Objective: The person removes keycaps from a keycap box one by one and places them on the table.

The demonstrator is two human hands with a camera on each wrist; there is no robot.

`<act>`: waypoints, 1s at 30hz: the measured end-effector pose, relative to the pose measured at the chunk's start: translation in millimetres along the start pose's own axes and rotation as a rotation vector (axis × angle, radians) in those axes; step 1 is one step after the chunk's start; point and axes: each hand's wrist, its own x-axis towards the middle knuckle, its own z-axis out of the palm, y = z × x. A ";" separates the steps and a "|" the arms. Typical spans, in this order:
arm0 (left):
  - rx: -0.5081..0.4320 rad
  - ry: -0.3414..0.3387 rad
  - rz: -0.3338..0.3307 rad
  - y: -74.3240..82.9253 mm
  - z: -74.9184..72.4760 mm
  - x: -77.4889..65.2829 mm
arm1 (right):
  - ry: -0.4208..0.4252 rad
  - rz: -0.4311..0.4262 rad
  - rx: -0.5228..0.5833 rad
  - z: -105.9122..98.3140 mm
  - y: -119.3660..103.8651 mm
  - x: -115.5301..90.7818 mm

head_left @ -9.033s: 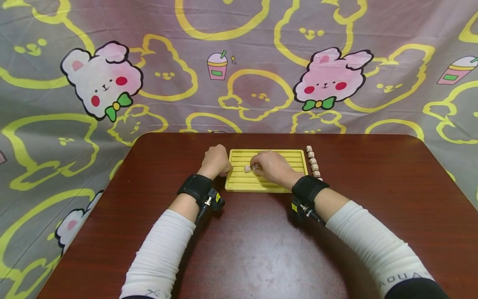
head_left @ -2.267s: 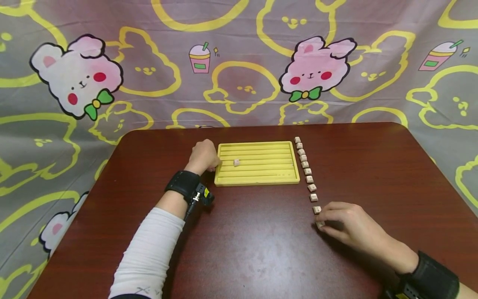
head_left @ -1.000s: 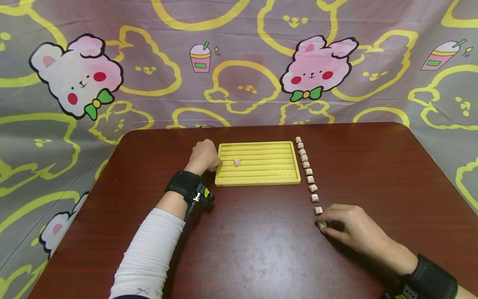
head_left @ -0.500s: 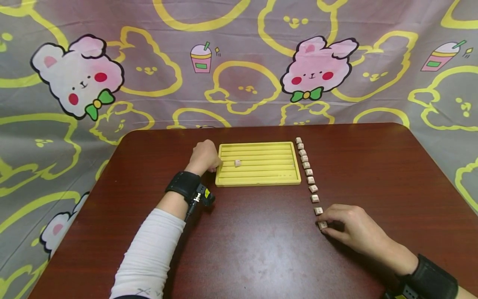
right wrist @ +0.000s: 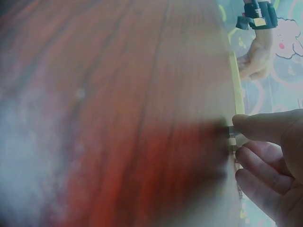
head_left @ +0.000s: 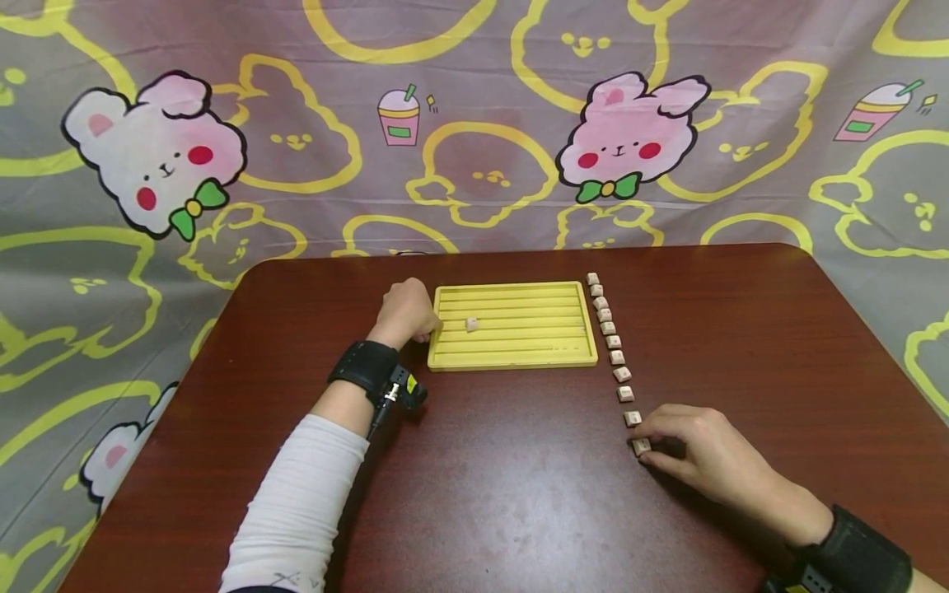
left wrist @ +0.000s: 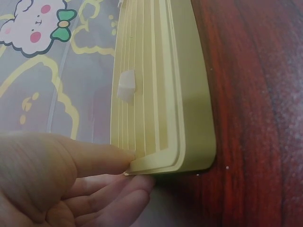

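My left hand [head_left: 405, 313] pinches the left rim of a yellow ridged tray [head_left: 519, 364], thumb on top and fingers below, as the left wrist view shows. One pale keycap [head_left: 472, 324] sits in a groove in the tray's left half. At the front right, my right hand [head_left: 700, 445] holds another keycap [head_left: 641, 446] between thumb and fingers, low at the table, at the near end of a row of keycaps. In the right wrist view the thumb [right wrist: 265, 126] and fingers partly hide that keycap.
Several keycaps, among them one at the middle of the row [head_left: 613, 341], run in a line along the tray's right side toward the front. The brown table [head_left: 474, 478] ends at a patterned cloth [head_left: 474, 189] behind.
Since the oldest frame my right hand has left the tray, where two keycaps showed, and moved to the row's near end. In the last second both hands have hardly moved.
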 end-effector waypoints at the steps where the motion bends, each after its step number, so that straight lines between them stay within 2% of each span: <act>1: 0.000 -0.001 0.003 -0.2 0.2 0.0 | 0.002 0.000 0.001 0.0 0.2 -0.2; 9: -0.004 -0.003 -0.006 -0.7 1.2 0.7 | -0.001 0.007 -0.003 -4.6 1.0 -1.3; 17: -0.004 0.011 0.006 -1.9 1.2 1.7 | -0.019 -0.039 -0.022 -13.4 -0.3 2.4; 30: -0.010 0.015 0.035 -4.1 0.3 1.4 | -0.153 -0.076 -0.058 -29.4 -4.1 35.8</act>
